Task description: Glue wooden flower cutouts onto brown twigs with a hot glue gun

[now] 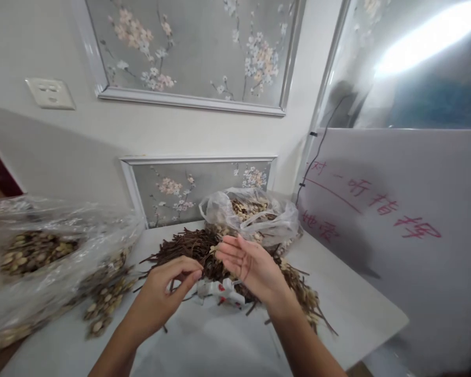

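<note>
My left hand [170,285] is closed in a pinch, thumb against forefinger, in front of a pile of dark brown thin stems [186,245]. What the fingertips hold, if anything, is too small to make out. My right hand [251,264] is stretched out with the palm turned up and to the left. A small pale flower-like piece [213,251] shows at its fingertips; I cannot tell whether it touches them. Under and between the hands lies a crumpled white wrapper with red marks [223,294]. Pale dried-looking flower pieces on stems [304,293] are heaped right of the right wrist.
A clear plastic bag [255,225] with pale pieces stands at the back against the wall. Another large clear bag [102,235] of such pieces fills the left, a loose cluster [105,306] beside it. A whiteboard [396,251] with red writing borders the white table [361,314].
</note>
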The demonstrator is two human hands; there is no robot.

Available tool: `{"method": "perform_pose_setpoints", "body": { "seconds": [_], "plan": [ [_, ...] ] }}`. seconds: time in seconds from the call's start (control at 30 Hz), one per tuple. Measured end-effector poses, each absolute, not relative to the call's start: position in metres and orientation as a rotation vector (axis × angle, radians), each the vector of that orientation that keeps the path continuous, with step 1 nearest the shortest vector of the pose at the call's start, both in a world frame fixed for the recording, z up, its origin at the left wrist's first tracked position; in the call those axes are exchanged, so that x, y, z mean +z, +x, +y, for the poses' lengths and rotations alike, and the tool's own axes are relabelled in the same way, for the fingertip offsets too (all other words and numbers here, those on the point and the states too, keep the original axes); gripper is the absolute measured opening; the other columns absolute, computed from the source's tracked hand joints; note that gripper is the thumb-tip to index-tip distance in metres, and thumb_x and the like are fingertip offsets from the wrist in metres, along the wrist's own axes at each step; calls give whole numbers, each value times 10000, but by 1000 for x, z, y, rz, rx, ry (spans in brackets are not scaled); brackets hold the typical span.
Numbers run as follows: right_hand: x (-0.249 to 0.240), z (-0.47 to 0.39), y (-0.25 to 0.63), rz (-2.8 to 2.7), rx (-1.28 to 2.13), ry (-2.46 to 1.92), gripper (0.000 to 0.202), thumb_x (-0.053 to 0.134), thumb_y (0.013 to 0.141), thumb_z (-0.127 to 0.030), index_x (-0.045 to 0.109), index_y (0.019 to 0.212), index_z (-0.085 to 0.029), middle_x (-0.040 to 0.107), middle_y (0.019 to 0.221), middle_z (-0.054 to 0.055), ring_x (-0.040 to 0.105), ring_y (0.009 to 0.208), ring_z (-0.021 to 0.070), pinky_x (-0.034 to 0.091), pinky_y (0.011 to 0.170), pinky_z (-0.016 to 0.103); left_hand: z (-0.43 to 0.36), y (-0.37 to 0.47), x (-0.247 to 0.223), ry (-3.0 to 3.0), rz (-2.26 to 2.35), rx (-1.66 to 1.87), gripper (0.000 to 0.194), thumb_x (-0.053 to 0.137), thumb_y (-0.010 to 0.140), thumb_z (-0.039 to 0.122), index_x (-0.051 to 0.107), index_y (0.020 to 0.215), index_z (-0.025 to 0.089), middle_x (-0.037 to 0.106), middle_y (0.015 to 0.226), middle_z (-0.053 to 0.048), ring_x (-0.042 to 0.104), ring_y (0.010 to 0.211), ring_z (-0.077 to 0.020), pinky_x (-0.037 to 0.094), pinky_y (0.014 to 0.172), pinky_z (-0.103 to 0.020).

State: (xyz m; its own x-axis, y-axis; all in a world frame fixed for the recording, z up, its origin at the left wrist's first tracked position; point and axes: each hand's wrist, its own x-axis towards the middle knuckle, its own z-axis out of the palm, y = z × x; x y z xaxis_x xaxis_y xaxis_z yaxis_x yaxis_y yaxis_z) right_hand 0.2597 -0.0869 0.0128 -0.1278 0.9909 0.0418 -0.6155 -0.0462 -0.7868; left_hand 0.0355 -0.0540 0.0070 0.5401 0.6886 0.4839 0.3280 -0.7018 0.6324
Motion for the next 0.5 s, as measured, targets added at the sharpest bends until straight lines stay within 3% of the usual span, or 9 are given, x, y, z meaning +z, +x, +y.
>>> {"method": "perform_pose_setpoints", "body": {
  "seconds": [0.17, 0.3, 0.4, 0.5],
  "plan": [
    [29, -96, 228, -860, 1803, -421, 448, 536, 933, -504, 674, 1199, -170, 707, 1181, 132, 659, 1114, 237, 456, 1007, 399, -77, 21, 20, 2354, 886, 1577, 140, 610, 895, 161, 643, 1002, 246, 682, 1101, -30, 621, 1066, -171, 464, 961, -285],
    [23, -94, 211, -957, 1876, -456, 532, 503, 917, -587, 659, 1238, -191, 721, 1142, 139, 677, 1070, 249, 449, 1006, 442, -82, 17, 23, 2573, 1009, 1543, 263, 653, 869, 236, 604, 1127, 221, 627, 1236, -94, 563, 1180, -242, 437, 1018, -376],
    [18, -94, 201, -1118, 1760, -529, 572, 515, 886, -633, 685, 1211, -194, 741, 1073, 134, 693, 1002, 256, 493, 935, 435, -86, 19, 23, 2620, 1069, 1227, 137, 578, 916, 294, 648, 972, 190, 692, 1026, -93, 627, 1010, -236, 491, 880, -350],
    [16, -99, 199, -1463, 1522, -706, 518, 573, 868, -592, 682, 1227, -234, 750, 1032, 88, 686, 986, 249, 510, 895, 388, -91, 14, 19, 2472, 1009, 941, 234, 496, 960, 299, 666, 843, 187, 691, 818, -52, 634, 773, -172, 489, 703, -267]
  ]
}}
